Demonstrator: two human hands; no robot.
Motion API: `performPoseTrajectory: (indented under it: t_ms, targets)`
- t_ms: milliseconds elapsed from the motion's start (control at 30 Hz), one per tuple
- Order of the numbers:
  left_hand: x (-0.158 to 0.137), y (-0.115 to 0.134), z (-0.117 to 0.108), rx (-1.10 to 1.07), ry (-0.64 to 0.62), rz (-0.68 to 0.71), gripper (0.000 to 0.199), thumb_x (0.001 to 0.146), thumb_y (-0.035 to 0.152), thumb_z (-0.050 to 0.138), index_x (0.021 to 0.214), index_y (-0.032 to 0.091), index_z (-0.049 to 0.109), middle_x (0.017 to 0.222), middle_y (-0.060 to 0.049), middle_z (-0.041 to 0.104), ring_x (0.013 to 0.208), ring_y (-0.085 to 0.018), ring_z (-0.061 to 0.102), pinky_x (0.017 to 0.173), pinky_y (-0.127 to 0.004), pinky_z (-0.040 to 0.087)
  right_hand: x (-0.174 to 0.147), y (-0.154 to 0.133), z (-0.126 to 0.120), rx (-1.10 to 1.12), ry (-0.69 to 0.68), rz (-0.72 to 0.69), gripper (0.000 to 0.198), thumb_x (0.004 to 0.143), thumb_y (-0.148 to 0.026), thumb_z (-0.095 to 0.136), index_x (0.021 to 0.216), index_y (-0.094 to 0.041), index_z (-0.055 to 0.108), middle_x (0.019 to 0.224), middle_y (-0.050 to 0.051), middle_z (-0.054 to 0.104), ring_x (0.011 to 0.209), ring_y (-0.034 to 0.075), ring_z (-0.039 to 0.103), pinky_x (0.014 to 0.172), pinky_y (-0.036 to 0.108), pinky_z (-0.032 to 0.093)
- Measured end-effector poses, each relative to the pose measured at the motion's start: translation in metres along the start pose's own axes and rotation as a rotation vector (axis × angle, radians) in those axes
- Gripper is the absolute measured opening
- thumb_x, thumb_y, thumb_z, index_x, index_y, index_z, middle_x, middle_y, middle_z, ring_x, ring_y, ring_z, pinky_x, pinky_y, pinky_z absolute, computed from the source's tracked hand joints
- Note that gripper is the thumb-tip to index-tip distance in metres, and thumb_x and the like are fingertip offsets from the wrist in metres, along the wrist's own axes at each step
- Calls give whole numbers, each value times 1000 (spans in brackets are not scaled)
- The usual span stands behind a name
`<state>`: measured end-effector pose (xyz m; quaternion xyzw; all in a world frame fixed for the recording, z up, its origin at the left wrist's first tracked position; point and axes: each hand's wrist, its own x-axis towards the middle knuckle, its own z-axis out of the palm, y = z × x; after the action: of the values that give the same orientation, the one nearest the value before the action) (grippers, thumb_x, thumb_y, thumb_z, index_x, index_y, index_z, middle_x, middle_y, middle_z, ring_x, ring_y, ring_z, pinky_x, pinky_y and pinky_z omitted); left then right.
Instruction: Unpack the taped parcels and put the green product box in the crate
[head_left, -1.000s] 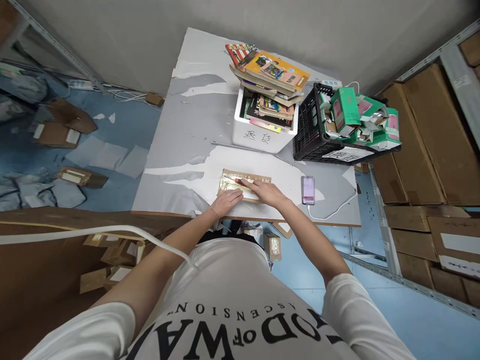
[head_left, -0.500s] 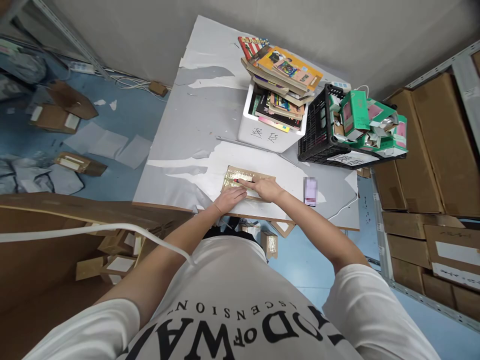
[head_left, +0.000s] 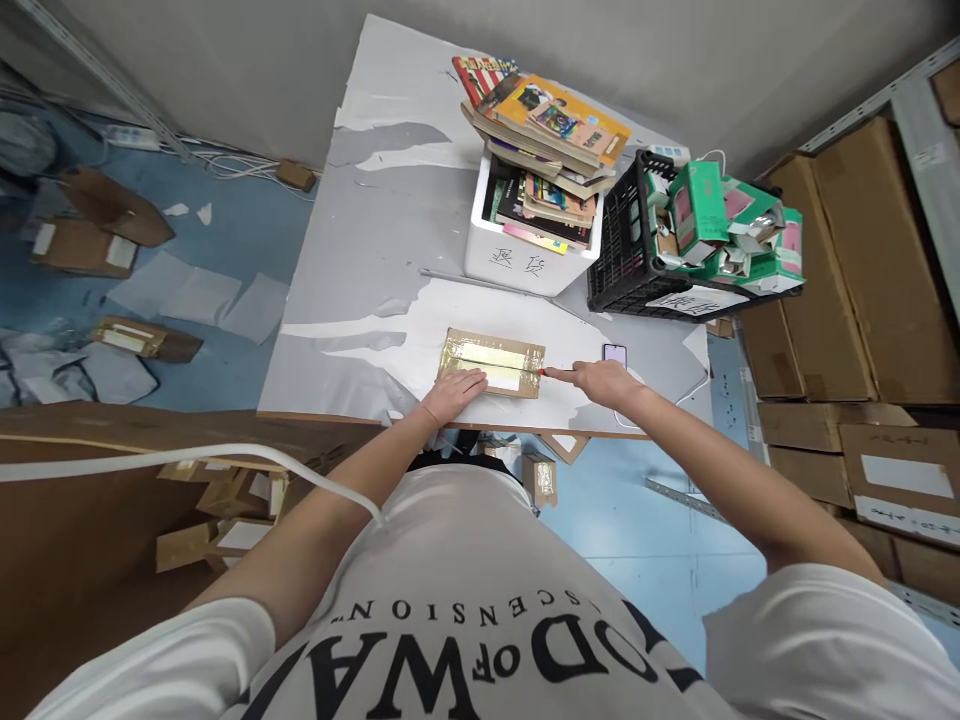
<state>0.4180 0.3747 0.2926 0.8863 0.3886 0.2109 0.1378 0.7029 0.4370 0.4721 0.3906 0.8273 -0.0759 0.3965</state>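
A taped cardboard box (head_left: pixel 491 352) lies flat on the table close to its front edge. A dark line runs lengthwise across the clear tape and the pale label on its top. My left hand (head_left: pixel 455 394) rests flat on the box's near left part, fingers stretched out. At the box's right end, my right hand (head_left: pixel 600 380) is closed round a small utility knife (head_left: pixel 541 371), index finger extended along it. Only the knife's red tip shows; my fingers cover the rest.
Behind the box stand a white bin (head_left: pixel 525 262) heaped with books (head_left: pixel 559 120) and a black crate (head_left: pixel 619 275) of green boxes (head_left: pixel 697 210). A phone (head_left: pixel 615 354) lies beyond my right hand. A large open carton (head_left: pixel 82 500) is at my left, shelving with cartons (head_left: pixel 877 260) at right.
My right hand has drawn the knife rightward along the box, from its left part to the right end. A dark line now shows along the top. My left hand stays on the box.
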Motion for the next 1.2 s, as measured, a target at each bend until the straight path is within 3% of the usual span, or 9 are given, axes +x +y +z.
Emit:
performPoseTrajectory:
  t_ms: [233,567,667,767,867,967,1067,1200]
  targets:
    - [3,3,-5,15,-59,-47,32,94,11,43,118,18,63,125,-11,64,125,-22,54,103,-43,44,-22,8,20,-9,25,51,84,86,0,34,148,-48,5,105,8,64,68,16,65,60,26,36]
    - [7,6,-10,-6,-97,-92,34,93,12,40,118,19,63,125,-11,64,124,-23,53,102,-43,42,-39,7,34,99,147,126,79,86,0,36,147,-49,20,101,8,66,69,18,65,62,27,40]
    - [9,14,-14,4,-80,-116,34,92,12,39,115,19,64,123,-11,64,120,-24,55,98,-42,43,-55,13,60,339,290,177,67,91,-11,38,147,-44,24,104,7,67,79,21,66,66,28,44]
    - [16,24,-26,46,-119,-144,32,90,15,41,111,19,64,119,-12,64,113,-26,56,93,-44,43,-57,-3,94,738,480,290,59,92,-25,42,149,-33,28,115,8,67,87,22,66,72,31,50]
    - [29,30,-43,88,-189,-150,33,85,32,54,114,18,62,118,-15,62,113,-30,54,95,-47,39,-36,-41,120,1171,582,371,59,92,-31,41,149,-26,31,109,7,68,70,16,64,66,30,53]
    - [45,26,-55,167,-213,-197,75,70,55,68,130,14,52,137,-21,47,129,-37,39,106,-51,27,-7,-77,129,1532,632,421,61,91,-35,40,150,-24,27,96,5,68,50,10,55,50,26,51]
    - [56,16,-58,236,-272,-270,112,57,69,70,145,10,32,153,-24,24,141,-43,16,112,-57,11,11,-94,132,1713,666,404,62,90,-36,41,150,-26,28,91,3,66,44,7,50,42,22,47]
    - [60,7,-55,242,-372,-339,119,60,74,63,150,10,20,155,-23,19,143,-43,9,112,-59,5,17,-95,135,1727,687,375,60,89,-34,43,148,-28,33,88,1,65,43,7,49,42,22,46]
